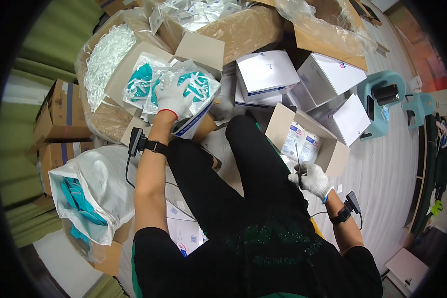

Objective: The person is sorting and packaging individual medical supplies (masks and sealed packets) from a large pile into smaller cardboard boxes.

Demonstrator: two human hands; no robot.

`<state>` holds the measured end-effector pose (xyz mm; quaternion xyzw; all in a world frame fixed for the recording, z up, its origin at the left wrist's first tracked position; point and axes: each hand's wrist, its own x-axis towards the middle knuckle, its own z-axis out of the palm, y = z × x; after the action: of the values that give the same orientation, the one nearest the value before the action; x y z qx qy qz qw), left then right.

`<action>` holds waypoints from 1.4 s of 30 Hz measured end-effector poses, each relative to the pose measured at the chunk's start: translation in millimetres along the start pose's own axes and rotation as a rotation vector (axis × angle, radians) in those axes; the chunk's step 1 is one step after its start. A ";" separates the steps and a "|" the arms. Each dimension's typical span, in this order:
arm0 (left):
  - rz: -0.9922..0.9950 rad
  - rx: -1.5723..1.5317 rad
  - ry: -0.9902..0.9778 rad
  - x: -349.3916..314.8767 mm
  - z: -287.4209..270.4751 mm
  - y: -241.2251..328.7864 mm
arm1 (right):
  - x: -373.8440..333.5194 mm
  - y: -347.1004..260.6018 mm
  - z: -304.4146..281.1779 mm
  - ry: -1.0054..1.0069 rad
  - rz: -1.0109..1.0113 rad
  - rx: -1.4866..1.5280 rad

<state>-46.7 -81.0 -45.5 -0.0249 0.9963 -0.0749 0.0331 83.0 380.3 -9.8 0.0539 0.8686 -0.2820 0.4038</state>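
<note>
My left hand [174, 97], in a white knit glove with a red cuff edge, lies with fingers spread on clear plastic bags [203, 88] of teal masks with white straps. The bags sit at the top of an open carton [196, 49] in front of my left knee. In its white glove, my right hand [313, 179] is closed around the dark handles of scissors [299, 171], their thin blades pointing away from me. Those blades reach over the near side of another open carton [328, 149]. Inside that carton stand white printed packets [303, 141].
Closed white boxes [265, 72] are stacked ahead, right of centre. A large lined carton [109, 64] of white straps stands far left; a white sack [109, 174] of teal pieces is nearer. At right is a teal stool [380, 107] with a dark cylinder on it.
</note>
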 end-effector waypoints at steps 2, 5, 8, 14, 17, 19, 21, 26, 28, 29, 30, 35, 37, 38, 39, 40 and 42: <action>0.005 0.008 -0.028 10.3 0.9 0.1 | 0.1 4.0 0.1 0.004 -0.007 0.018; 0.033 0.039 -0.112 20.4 -13.4 25.0 | -6.9 10.1 0.4 0.023 -0.006 0.040; 0.047 0.283 -0.150 31.1 -0.2 43.9 | -7.9 20.1 4.4 0.101 -0.056 0.054; 0.088 0.256 -0.050 25.7 -14.6 46.9 | -2.3 64.3 4.8 0.202 -0.036 0.088; 0.061 0.165 0.126 16.4 -44.5 58.3 | -6.1 76.9 6.6 0.225 -0.049 0.176; 0.030 0.151 0.285 1.4 -53.5 64.7 | -11.9 59.5 3.2 0.182 -0.080 0.268; 0.101 -0.095 0.527 -18.9 -58.1 92.9 | -7.3 50.0 9.8 0.176 -0.137 0.313; 0.014 -1.383 -0.493 -96.6 -57.7 235.6 | -4.7 7.9 22.9 0.121 -0.230 0.508; 0.019 -1.664 -0.639 -120.7 -31.3 271.1 | -11.6 -10.2 16.2 0.187 -0.280 0.257; -0.088 -1.819 -0.651 -127.1 -24.5 283.0 | -17.2 -17.1 9.1 0.168 -0.242 0.209; -0.113 -1.793 -0.650 -129.4 -25.2 289.0 | -15.4 -13.2 10.2 0.168 -0.236 0.214; -0.150 -1.677 -0.592 -143.0 -11.1 301.0 | -13.9 -9.0 22.9 0.289 -0.271 -0.122; -0.129 -1.610 -0.436 -141.2 -9.0 304.2 | -9.1 -7.7 21.6 0.269 -0.244 -0.102; -0.201 -1.574 -0.465 -141.5 -8.3 303.1 | -8.3 -5.9 15.4 0.201 -0.250 -0.023; -0.186 -1.544 -0.412 -140.6 -4.3 301.9 | -8.5 -4.4 10.6 0.134 -0.252 0.056; -0.151 -1.506 -0.339 -140.1 -0.6 300.7 | -6.0 3.1 12.0 0.138 -0.245 0.064; -0.155 -1.498 -0.251 -140.8 3.1 300.1 | -0.5 19.7 15.1 0.197 -0.494 0.225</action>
<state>80.4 222.6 -85.1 -0.1190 0.7652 0.6222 0.1148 99.8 388.8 -26.1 -0.0877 0.8537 -0.4599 0.2280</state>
